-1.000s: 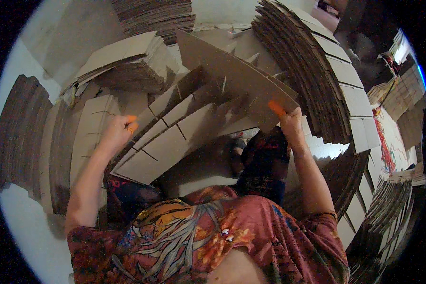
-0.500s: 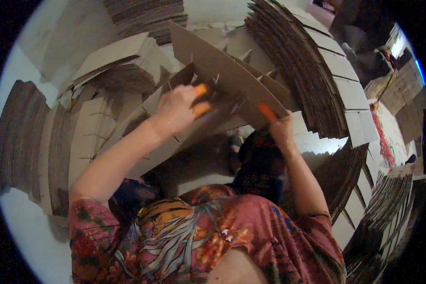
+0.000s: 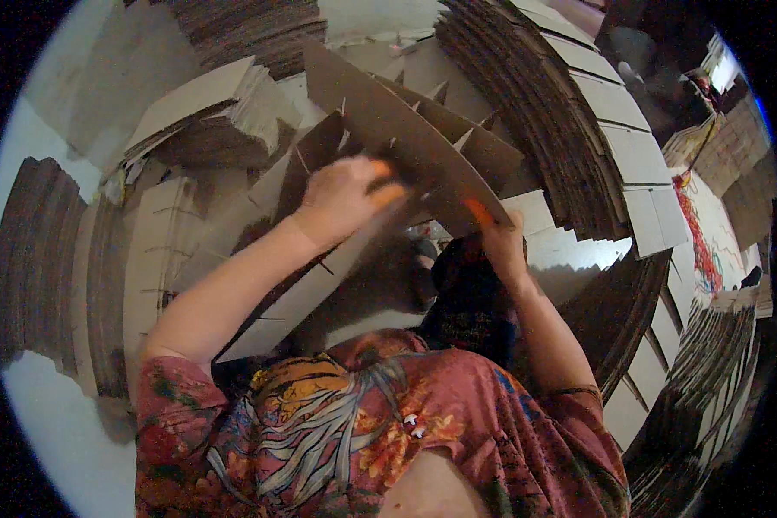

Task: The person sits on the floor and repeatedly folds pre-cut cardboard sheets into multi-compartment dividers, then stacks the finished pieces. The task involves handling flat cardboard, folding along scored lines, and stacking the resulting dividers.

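Slotted corrugated cardboard sheet in hands

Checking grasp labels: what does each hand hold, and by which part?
Both hold the slotted cardboard divider assembly. Left hand grips a cross strip near its middle; right hand pinches the long top sheet's lower right edge.

floor | pale, bare patch | cardboard stacks and flat sheets on it

The left hand has moved from the far left edge of the cardboard divider to its middle — now it presses there, close to the right hand. The divider's left part sank lower — more covered by the arm.
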Action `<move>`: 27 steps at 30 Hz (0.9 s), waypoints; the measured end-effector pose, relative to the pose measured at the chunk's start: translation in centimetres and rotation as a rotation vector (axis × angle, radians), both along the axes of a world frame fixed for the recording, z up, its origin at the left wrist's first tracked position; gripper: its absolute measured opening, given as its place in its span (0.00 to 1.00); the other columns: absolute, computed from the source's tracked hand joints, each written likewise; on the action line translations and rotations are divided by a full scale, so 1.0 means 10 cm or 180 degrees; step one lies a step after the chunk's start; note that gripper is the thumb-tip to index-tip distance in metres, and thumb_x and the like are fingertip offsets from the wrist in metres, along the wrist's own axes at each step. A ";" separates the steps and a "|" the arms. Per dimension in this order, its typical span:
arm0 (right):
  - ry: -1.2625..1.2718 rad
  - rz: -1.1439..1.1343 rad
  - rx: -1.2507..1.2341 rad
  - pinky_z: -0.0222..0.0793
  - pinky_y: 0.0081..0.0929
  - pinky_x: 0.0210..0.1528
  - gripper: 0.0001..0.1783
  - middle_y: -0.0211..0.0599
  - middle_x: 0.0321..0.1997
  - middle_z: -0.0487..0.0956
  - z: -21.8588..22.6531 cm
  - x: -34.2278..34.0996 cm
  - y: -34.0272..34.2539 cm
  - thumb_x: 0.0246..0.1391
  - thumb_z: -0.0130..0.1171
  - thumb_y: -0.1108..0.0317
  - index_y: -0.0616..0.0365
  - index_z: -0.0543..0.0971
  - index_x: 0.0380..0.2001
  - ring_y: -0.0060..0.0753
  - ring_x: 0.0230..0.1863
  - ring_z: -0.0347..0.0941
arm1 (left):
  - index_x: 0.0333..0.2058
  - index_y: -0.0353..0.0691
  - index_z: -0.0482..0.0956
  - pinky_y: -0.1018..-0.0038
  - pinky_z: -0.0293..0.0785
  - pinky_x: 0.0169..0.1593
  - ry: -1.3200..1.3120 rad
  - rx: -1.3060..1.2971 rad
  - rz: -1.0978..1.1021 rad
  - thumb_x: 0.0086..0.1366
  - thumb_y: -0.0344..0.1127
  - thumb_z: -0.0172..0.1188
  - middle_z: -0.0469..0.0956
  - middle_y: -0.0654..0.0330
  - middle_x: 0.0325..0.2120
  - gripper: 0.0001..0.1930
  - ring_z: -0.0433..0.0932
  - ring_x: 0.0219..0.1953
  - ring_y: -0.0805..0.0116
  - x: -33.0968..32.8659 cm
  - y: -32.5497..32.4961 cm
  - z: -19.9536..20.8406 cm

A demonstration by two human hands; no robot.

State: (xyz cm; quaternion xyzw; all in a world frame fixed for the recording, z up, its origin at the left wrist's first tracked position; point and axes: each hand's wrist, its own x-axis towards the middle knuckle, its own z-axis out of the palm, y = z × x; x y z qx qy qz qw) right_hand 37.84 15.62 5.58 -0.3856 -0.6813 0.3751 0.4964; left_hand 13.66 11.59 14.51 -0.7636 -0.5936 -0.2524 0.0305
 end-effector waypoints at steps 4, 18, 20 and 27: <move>-0.0006 -0.0004 0.0125 0.67 0.20 0.32 0.07 0.31 0.28 0.79 -0.08 0.04 -0.03 0.51 0.55 0.75 0.62 0.78 0.35 0.17 0.30 0.70 | 0.33 0.36 0.75 0.58 0.71 0.36 0.0691 -0.0521 0.0680 0.48 0.39 0.63 0.75 0.50 0.30 0.16 0.75 0.35 0.49 -0.07 0.14 0.09; -0.0558 -0.0057 -0.0104 0.68 0.22 0.31 0.07 0.40 0.27 0.79 0.24 0.02 -0.33 0.50 0.55 0.76 0.65 0.77 0.34 0.22 0.30 0.73 | 0.26 0.32 0.77 0.57 0.71 0.39 0.0178 -0.0860 0.0518 0.48 0.31 0.55 0.75 0.43 0.29 0.08 0.75 0.35 0.46 -0.34 0.33 -0.18; -0.0553 0.0006 0.0027 0.68 0.23 0.32 0.07 0.41 0.29 0.79 0.09 0.04 -0.25 0.49 0.55 0.76 0.64 0.78 0.34 0.23 0.30 0.73 | 0.26 0.32 0.76 0.59 0.71 0.38 0.0025 -0.0915 0.0289 0.48 0.31 0.56 0.75 0.43 0.28 0.08 0.75 0.33 0.47 -0.36 0.33 -0.19; -0.0307 -0.0003 0.0430 0.71 0.26 0.35 0.22 0.42 0.35 0.79 0.13 0.05 -0.25 0.47 0.59 0.74 0.56 0.71 0.48 0.28 0.36 0.76 | 0.35 0.37 0.77 0.61 0.72 0.38 -0.0324 -0.0201 0.0741 0.52 0.47 0.61 0.77 0.47 0.31 0.19 0.76 0.36 0.50 -0.64 0.44 -0.06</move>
